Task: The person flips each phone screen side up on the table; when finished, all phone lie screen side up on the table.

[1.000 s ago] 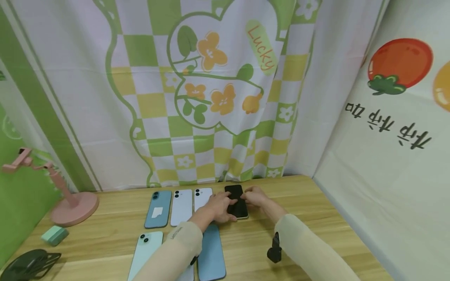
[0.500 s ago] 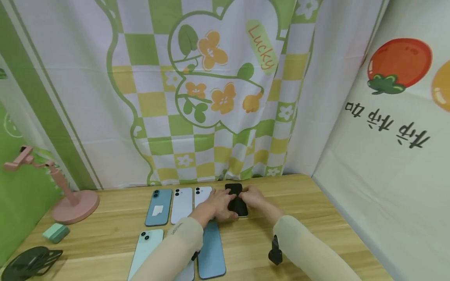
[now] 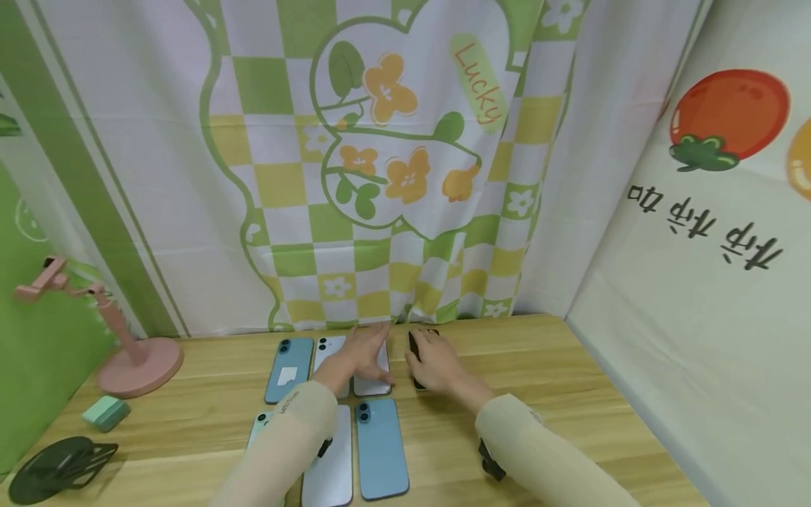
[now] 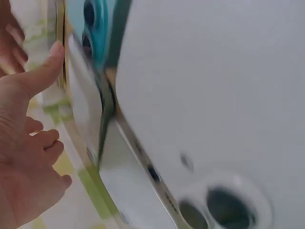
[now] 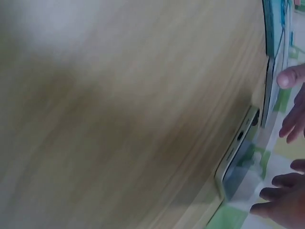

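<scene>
My left hand [image 3: 362, 354] spreads over a white phone [image 3: 372, 386] lying face down in the back row. In the left wrist view its thumb extends near the phone's edge, and the other fingers bend loosely. My right hand [image 3: 437, 362] is over a dark-screened phone [image 3: 414, 345] lying face up at the row's right end. The right wrist view shows this phone [image 5: 236, 160] with the right fingers [image 5: 274, 193] beside its screen; I cannot tell whether they touch it. Left of the left hand lie another white phone [image 3: 324, 346] and a blue phone with a white sticker [image 3: 290, 370].
A front row holds a mint phone [image 3: 258, 425], a pale phone [image 3: 329, 472] and a blue phone [image 3: 384, 454]. At the left are a pink stand [image 3: 136, 370], a green block [image 3: 106, 413] and a dark clip-like object [image 3: 57, 468]. A curtain hangs behind the wooden table [image 3: 507, 352].
My left hand has left the dark-screened phone and moved left onto the white one. My right hand has come over the dark-screened phone, covering more of it. The view has shifted slightly.
</scene>
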A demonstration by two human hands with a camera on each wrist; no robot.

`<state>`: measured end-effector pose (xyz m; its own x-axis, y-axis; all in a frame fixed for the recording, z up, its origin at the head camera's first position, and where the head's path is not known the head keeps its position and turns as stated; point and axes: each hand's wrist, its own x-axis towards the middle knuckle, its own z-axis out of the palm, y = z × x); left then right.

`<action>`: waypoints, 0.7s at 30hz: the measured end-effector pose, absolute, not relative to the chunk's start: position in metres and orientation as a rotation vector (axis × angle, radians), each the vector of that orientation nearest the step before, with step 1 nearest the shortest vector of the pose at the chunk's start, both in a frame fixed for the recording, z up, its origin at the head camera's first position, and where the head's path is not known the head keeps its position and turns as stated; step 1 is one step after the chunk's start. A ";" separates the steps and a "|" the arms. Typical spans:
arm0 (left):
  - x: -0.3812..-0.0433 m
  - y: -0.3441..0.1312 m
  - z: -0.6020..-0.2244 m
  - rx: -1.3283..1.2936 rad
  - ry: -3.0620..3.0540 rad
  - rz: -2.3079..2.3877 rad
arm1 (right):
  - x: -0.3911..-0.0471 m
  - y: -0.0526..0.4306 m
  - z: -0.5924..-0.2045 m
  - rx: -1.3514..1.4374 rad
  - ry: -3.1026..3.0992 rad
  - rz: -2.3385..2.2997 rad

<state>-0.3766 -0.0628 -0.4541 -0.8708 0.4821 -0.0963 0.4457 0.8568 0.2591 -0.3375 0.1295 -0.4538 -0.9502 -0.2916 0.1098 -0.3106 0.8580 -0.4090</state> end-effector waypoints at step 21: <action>-0.394 -0.113 -0.458 0.558 2.678 0.404 | -0.342 0.087 -0.460 1.025 -3.196 0.227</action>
<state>-0.3944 -0.1131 -0.4582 -0.8513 0.4310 -0.2992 0.3235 0.8801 0.3476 -0.3418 0.0871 -0.4600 -0.7922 -0.5865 -0.1687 -0.5567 0.8077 -0.1940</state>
